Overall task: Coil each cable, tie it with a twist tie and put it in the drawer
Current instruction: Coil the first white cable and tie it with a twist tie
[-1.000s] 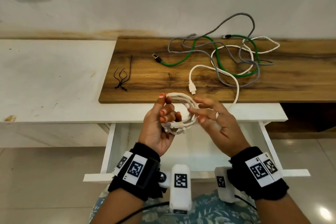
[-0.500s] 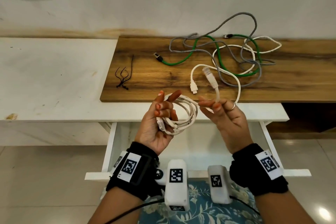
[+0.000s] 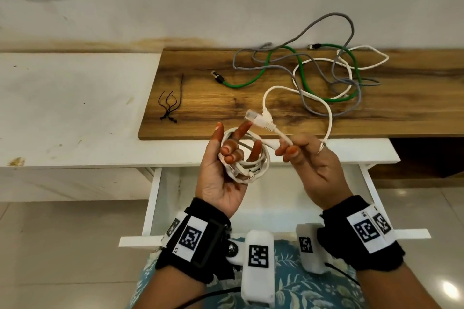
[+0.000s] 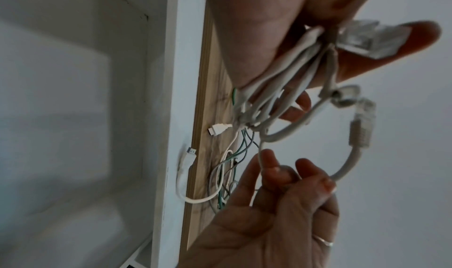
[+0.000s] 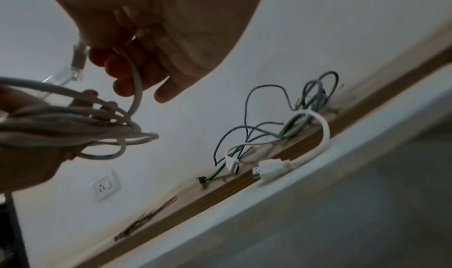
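Over the open drawer (image 3: 150, 198), the left hand (image 3: 221, 170) has its fingers curled through a nearly finished coil (image 3: 251, 165) of white cable, gripping the loops, while the right hand (image 3: 313, 165) pinches the cable's free end just behind its plug (image 3: 261, 121) between thumb and fingertips. The coiling step looks almost done. Next, I judge, the tail must be laid onto the coil without loosening the loops, then a tie (image 3: 170, 108) fetched from the wooden board (image 3: 200, 120) beyond the drawer.

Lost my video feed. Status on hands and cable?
Left hand holds white coil. Right hand pinches its plug end. Twist ties untouched; drawer open.
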`<state>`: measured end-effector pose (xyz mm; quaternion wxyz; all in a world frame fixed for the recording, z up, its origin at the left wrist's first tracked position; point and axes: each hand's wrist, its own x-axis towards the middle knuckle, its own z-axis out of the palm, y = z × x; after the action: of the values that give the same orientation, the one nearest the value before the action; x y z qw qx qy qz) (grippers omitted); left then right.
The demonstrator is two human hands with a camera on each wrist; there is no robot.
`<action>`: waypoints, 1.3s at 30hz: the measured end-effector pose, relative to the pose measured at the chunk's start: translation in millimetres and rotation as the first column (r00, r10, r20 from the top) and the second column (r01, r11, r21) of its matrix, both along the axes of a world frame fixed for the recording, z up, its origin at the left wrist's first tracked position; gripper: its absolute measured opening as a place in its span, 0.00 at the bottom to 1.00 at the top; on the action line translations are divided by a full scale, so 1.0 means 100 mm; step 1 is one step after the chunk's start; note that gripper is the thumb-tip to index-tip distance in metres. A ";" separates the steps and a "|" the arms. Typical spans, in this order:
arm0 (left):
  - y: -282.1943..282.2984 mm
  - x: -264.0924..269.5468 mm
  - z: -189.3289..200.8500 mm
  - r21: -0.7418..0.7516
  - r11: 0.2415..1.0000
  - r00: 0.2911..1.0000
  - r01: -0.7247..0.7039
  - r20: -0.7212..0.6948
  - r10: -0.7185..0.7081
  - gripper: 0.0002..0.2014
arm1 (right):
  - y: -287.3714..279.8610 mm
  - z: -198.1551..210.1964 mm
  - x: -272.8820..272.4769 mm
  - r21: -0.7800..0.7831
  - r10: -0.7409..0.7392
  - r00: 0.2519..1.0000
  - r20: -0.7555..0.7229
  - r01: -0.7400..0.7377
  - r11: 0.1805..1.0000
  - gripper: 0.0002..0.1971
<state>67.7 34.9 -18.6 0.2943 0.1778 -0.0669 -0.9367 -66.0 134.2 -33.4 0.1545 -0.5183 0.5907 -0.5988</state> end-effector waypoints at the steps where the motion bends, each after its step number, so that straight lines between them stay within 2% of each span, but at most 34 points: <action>1: -0.02 0.01 -0.01 0.002 1.000 1.000 -0.004 -0.005 0.004 0.21 | 0.01 0.01 0.01 0.029 0.013 0.997 -0.076 -0.011 1.000 0.14; 3: -0.06 0.04 -0.05 -0.001 1.000 1.000 -0.008 -0.017 0.008 0.23 | 0.02 0.04 0.05 0.056 0.036 0.985 -0.171 -0.026 0.998 0.15; 5: -0.08 0.04 -0.09 -0.046 0.999 1.000 -0.016 0.012 0.017 0.32 | 0.02 0.06 0.11 0.077 0.061 0.973 -0.223 -0.044 0.996 0.13; 11: -0.04 0.04 -0.10 -0.310 0.944 0.985 0.108 0.163 -0.059 0.38 | 0.05 0.15 0.25 0.062 0.025 0.946 -0.324 -0.005 0.998 0.11; 14: -0.01 0.03 -0.05 -0.397 0.908 0.980 0.133 0.191 -0.060 0.36 | 0.04 0.18 0.31 0.029 -0.045 0.940 -0.339 0.058 0.998 0.11; 17: 0.06 0.00 -0.01 -0.449 0.876 0.973 0.175 0.212 -0.086 0.40 | 0.01 0.20 0.36 0.037 -0.093 0.937 -0.336 0.112 0.993 0.10; 19: 0.10 -0.02 -0.03 -0.465 0.868 0.976 0.174 0.196 -0.091 0.38 | 0.01 0.22 0.39 0.057 -0.132 0.935 -0.328 0.159 0.986 0.11; 22: 0.09 -0.05 -0.05 -0.441 0.883 0.974 0.159 0.214 -0.069 0.34 | 0.01 0.24 0.46 0.082 -0.207 0.887 -0.412 0.262 0.962 0.12; 24: 0.09 -0.07 -0.06 -0.416 0.897 0.974 0.150 0.216 -0.062 0.29 | 0.00 0.25 0.48 0.086 -0.189 0.889 -0.416 0.245 0.966 0.12; 26: 0.03 -0.04 -0.07 -0.313 0.947 0.989 0.074 0.149 -0.028 0.21 | 0.02 0.27 0.47 0.075 -0.112 0.957 -0.269 0.137 0.988 0.10; 28: -0.09 0.02 -0.09 -0.160 0.987 0.999 0.010 -0.048 -0.018 0.20 | 0.04 0.32 0.43 0.051 -0.107 0.993 0.055 0.105 0.993 0.09; 29: -0.14 0.05 -0.11 -0.113 0.993 0.986 0.022 -0.162 -0.041 0.21 | 0.03 0.34 0.40 0.035 -0.136 0.954 0.268 0.131 0.991 0.08; 30: -0.18 0.08 -0.13 -0.099 0.994 0.964 0.046 -0.258 -0.070 0.22 | 0.00 0.32 0.37 0.036 -0.170 0.874 0.456 0.173 0.984 0.09; 31: -0.20 0.10 -0.15 -0.106 0.992 0.945 0.067 -0.313 -0.098 0.23 | -0.03 0.28 0.35 0.063 -0.196 0.794 0.576 0.196 0.979 0.12; 33: -0.18 0.08 -0.19 -0.112 0.984 0.919 0.135 -0.357 -0.167 0.22 | -0.12 0.20 0.34 0.133 -0.180 0.713 0.678 0.121 0.984 0.20; 35: -0.10 0.03 -0.20 -0.137 0.972 0.921 0.190 -0.319 -0.225 0.20 | -0.19 0.14 0.40 0.165 -0.121 0.695 0.708 0.003 0.986 0.25; 39: -0.06 -0.01 -0.20 -0.173 0.968 0.960 0.183 -0.178 -0.214 0.15 | -0.20 0.07 0.45 0.248 -0.142 0.807 0.573 -0.005 0.969 0.27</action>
<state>66.4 28.9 -38.9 0.2166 0.0538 -0.1277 -0.9664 -21.1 114.4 -25.9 0.3682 -0.2641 0.5999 -0.6593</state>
